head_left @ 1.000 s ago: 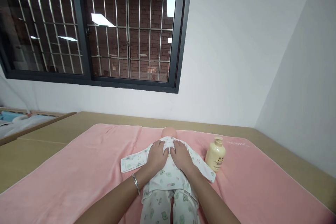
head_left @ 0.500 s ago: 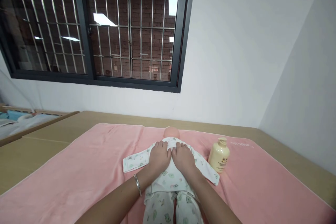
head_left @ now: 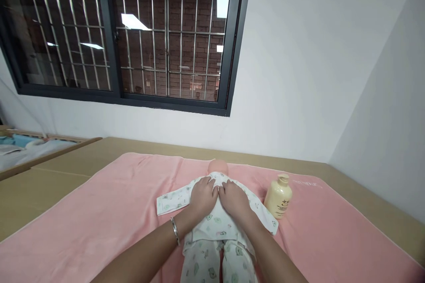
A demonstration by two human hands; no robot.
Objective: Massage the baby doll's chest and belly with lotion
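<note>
A baby doll (head_left: 217, 223) in a white printed top and trousers lies on a pink towel (head_left: 109, 212), its bald head (head_left: 218, 166) at the far end and its sleeves spread to both sides. My left hand (head_left: 203, 195) rests flat on the left part of the doll's upper body, a silver bangle (head_left: 175, 231) around that wrist. Beside it, my right hand (head_left: 234, 199) lies flat on the right part, the thumbs close together at the middle. Neither hand grips anything. The doll's face cannot be seen.
A cream pump bottle (head_left: 279, 196) stands on the towel by the doll's right-hand sleeve. Under the towel is a tan tabletop (head_left: 63, 177), with a white wall (head_left: 285, 75) and a barred window (head_left: 166, 40) behind. A wooden crib (head_left: 43, 150) with bedding is at far left.
The view has shifted slightly. Both hands stay on the doll's upper body with hardly any change, and the doll and bottle have not moved.
</note>
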